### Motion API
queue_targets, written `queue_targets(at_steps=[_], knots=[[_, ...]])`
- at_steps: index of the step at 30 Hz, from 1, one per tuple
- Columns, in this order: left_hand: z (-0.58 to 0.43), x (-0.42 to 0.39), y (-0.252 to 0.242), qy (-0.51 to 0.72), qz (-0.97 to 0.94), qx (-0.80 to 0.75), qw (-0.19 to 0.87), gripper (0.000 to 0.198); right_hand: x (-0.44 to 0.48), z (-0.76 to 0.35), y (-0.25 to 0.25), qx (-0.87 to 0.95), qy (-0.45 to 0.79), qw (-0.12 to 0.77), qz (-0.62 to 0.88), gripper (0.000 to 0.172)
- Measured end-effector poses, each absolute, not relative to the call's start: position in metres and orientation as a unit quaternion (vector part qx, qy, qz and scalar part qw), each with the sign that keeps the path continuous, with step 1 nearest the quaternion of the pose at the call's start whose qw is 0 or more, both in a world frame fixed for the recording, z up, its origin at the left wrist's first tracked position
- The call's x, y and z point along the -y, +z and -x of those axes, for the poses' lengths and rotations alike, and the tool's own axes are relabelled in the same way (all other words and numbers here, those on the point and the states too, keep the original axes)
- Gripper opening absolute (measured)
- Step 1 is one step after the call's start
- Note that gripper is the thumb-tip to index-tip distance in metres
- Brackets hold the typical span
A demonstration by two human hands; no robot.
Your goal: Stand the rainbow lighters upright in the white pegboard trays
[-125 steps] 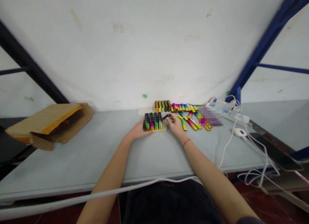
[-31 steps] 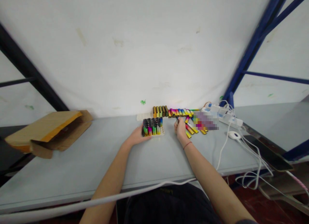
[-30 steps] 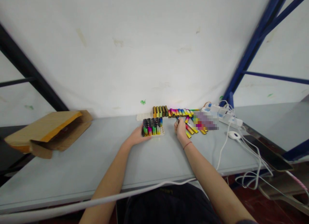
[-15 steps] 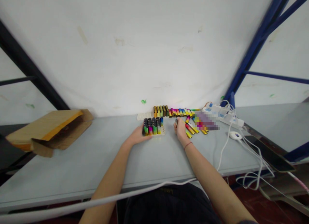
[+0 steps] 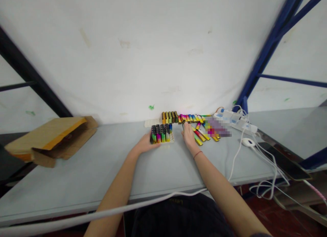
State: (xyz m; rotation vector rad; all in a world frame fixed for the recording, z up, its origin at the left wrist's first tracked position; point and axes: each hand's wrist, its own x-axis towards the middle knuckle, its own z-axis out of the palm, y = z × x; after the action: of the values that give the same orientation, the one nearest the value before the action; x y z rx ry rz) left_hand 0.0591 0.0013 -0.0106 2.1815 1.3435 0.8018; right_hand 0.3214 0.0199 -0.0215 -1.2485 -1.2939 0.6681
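Toward back edge of grey flat-topped desk: white perforated plastic tray of upright multicoloured black-topped lighters | With left hand: clasping tray's left end; brace flat | With right hand: apparently pinching slim dark object, mostly hidden; keep clear of standing lighters

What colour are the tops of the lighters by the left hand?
Black tops on upright, multicoloured lighters, shown in the head view, the only one.
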Motion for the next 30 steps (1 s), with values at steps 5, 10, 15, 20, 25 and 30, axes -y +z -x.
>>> queue_targets(at_steps=[5, 10, 15, 20, 25, 30], knots=[[-0.060, -0.001, -0.011, 0.299, -0.792, -0.481, 0.230, 0.093, -0.010, -0.319, -0.010, 0.625, 0.226, 0.550, 0.506, 0.030], [-0.060, -0.002, -0.012, 0.301, -0.791, -0.481, 0.228, 0.086, -0.010, -0.318, -0.008, 0.657, 0.221, 0.574, 0.435, 0.033], [-0.060, -0.003, -0.012, 0.307, -0.791, -0.477, 0.232, 0.084, -0.012, -0.314, -0.014, 0.662, 0.263, 0.562, 0.420, 0.030], [-0.059, -0.004, -0.014, 0.303, -0.789, -0.482, 0.230, 0.084, -0.012, -0.314, -0.017, 0.687, 0.243, 0.534, 0.429, 0.030], [-0.058, -0.005, -0.015, 0.302, -0.792, -0.475, 0.237, 0.083, -0.014, -0.315, -0.016, 0.737, 0.152, 0.502, 0.426, 0.026], [-0.059, -0.004, -0.015, 0.295, -0.795, -0.479, 0.228, 0.089, -0.013, -0.313, -0.013, 0.777, 0.099, 0.454, 0.425, 0.041]])
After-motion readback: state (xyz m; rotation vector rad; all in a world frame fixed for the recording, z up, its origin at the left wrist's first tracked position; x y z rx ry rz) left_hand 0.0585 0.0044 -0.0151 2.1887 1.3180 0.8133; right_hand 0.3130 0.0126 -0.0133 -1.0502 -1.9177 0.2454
